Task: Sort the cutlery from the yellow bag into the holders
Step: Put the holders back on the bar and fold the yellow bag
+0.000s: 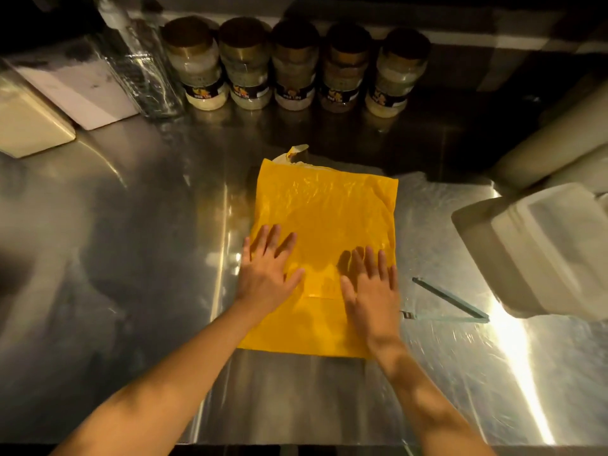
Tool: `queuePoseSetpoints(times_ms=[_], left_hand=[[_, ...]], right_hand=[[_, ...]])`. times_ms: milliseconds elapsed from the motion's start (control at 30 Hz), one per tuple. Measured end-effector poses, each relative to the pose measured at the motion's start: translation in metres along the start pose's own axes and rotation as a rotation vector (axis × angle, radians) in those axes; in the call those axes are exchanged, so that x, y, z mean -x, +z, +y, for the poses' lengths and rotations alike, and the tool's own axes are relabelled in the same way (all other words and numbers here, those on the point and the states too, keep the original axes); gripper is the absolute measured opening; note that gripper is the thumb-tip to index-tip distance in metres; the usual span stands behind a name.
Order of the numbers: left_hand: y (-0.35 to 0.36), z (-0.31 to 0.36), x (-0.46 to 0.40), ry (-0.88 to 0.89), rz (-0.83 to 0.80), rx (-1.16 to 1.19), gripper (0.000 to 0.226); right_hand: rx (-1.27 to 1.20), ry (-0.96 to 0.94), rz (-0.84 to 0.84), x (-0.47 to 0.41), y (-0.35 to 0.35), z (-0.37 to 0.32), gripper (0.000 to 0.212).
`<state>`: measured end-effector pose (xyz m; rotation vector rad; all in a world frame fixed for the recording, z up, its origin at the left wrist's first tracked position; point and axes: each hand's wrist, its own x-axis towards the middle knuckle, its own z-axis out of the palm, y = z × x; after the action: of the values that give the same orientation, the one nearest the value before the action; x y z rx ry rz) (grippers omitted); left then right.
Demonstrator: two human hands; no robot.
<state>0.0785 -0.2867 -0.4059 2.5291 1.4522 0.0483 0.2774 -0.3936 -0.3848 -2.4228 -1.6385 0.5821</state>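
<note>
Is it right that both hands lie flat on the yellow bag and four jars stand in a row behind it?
Not quite: the head view shows five jars in the row, not four. The rest holds: the left hand and right hand lie flat, fingers spread, on the yellow bag.

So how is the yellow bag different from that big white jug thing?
The yellow bag lies flat and thin in the middle of the steel counter; the white jug is bulky and sits at the right edge. The left hand and right hand press on the bag; nothing touches the jug. Both rest on the counter.
</note>
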Motion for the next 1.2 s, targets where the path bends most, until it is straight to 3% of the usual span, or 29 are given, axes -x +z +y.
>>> queuePoseSetpoints(times_ms=[133, 233, 367, 433, 567, 633, 800, 967, 1067, 1200], left_hand=[[0.005, -0.009, 0.002, 0.011, -0.033, -0.031, 0.072], [0.001, -0.009, 0.002, -0.008, -0.005, 0.043, 0.07], [-0.014, -0.014, -0.001, -0.47, 0.148, 0.318, 0.069], [-0.023, -0.015, -0.008, -0.611, 0.174, 0.427, 0.054], [-0.033, -0.014, -0.017, -0.635, 0.161, 0.427, 0.022], [-0.042, -0.016, -0.018, -0.609, 0.19, 0.553, 0.011], [-0.072, -0.025, -0.014, -0.541, 0.179, 0.928, 0.012], [-0.093, -0.04, -0.01, -0.486, 0.167, 1.124, 0.051], [-0.102, -0.039, -0.008, -0.505, 0.197, 1.161, 0.046], [-0.113, -0.035, -0.001, -0.541, 0.09, 1.394, 0.027]], right_hand=[[0.084, -0.002, -0.006, 0.012, 0.018, 0.02, 0.073], [-0.044, 0.078, 0.078, 0.011, 0.012, 0.017, 0.07], [-0.318, 0.314, 0.235, -0.008, -0.008, 0.011, 0.071], [-0.438, 0.414, 0.237, -0.025, -0.018, 0.014, 0.074], [-0.623, 0.497, 0.029, -0.047, -0.041, 0.018, 0.038], [-0.69, 0.441, 0.035, -0.05, -0.047, 0.022, 0.013], [-0.943, 0.436, 0.069, -0.047, -0.065, 0.018, 0.023], [-1.061, 0.398, 0.142, -0.043, -0.077, 0.014, 0.017], [-1.088, 0.45, 0.167, -0.037, -0.078, 0.011, 0.04], [-1.249, 0.389, 0.11, -0.022, -0.093, 0.007, 0.029]])
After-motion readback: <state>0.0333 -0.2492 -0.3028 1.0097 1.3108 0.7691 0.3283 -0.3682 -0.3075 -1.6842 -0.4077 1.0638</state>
